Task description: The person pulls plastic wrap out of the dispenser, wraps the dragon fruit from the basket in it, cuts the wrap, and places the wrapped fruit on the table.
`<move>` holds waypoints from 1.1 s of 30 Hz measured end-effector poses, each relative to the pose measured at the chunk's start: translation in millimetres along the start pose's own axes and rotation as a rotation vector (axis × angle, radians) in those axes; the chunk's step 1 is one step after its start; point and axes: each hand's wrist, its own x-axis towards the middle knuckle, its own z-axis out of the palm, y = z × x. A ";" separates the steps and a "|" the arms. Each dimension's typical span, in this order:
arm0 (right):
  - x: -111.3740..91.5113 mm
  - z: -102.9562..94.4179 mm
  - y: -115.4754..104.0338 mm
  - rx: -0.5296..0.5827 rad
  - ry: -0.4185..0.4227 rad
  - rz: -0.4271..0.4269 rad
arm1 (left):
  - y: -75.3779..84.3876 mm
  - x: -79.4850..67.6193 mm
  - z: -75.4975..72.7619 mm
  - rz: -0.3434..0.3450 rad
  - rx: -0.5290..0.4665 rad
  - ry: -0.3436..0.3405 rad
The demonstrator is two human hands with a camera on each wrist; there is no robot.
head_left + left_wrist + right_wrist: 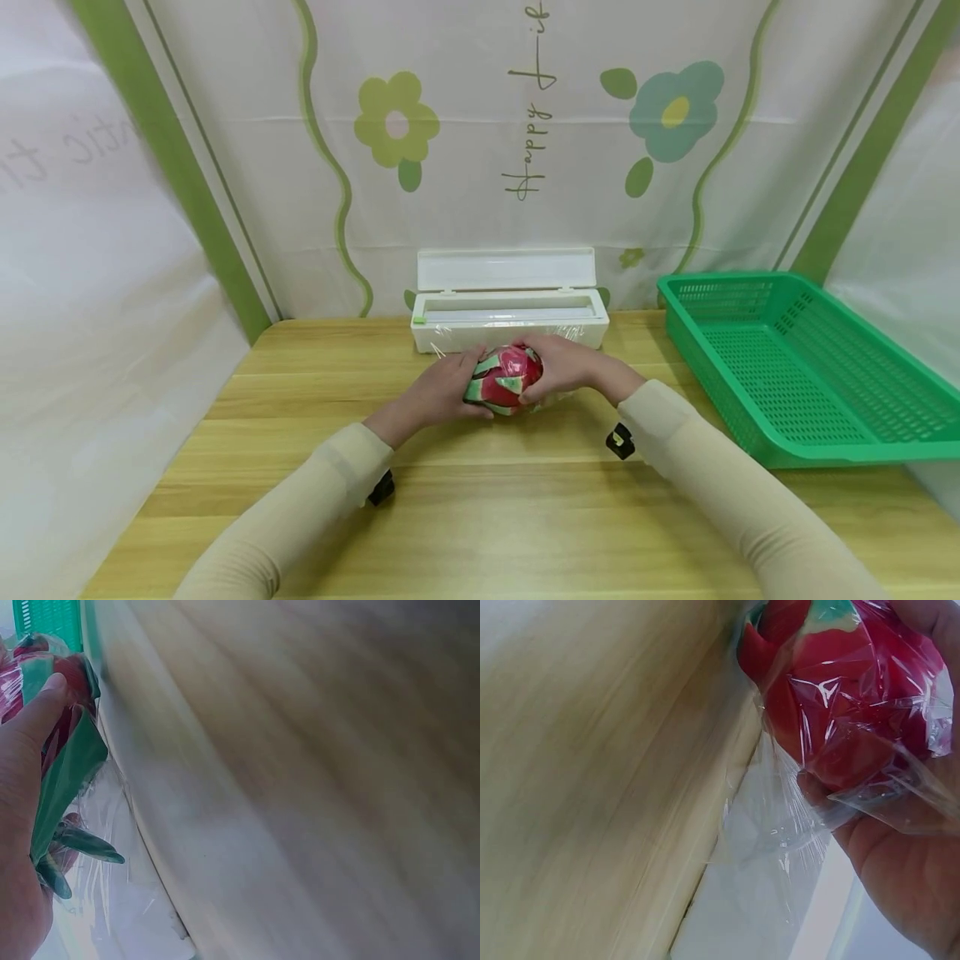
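Observation:
Between both hands is a red dragon fruit (504, 382) with green scales, partly covered in clear plastic wrap (772, 817). My left hand (442, 388) grips its left side, the thumb lying along the scales in the left wrist view. From the other side my right hand (562, 367) holds it, fingers curled round the fruit and the wrap. Just behind stands a white cling film box (510, 335) with its lid raised; a roll shows inside, and film hangs over its front toward the fruit.
A green plastic basket (720, 375) stands at the right of the wooden table (495, 517). Behind the table hangs a patterned curtain (465, 167), with more cloth at both sides. Black wrist devices show under each sleeve (315, 492).

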 end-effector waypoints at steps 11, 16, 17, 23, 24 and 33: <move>3.4 0.4 -0.4 0.046 -0.041 0.060 | -2.0 -0.7 1.2 -0.014 -0.022 -0.016; 7.1 0.0 -1.2 0.044 -0.058 0.071 | -4.2 -1.6 2.8 -0.017 -0.037 -0.010; 7.7 0.0 -1.6 0.043 -0.061 0.074 | -4.8 -1.9 3.4 -0.019 -0.038 -0.011; 10.3 -0.5 -3.9 0.002 -0.069 0.107 | -8.7 -2.2 5.7 -0.024 -0.026 -0.012; 10.8 -0.8 -4.0 -0.002 -0.069 0.110 | -9.2 -2.0 5.9 -0.026 -0.026 -0.013; 12.1 -2.4 -4.4 0.018 -0.081 0.120 | -10.9 -1.7 4.5 -0.061 -0.028 -0.052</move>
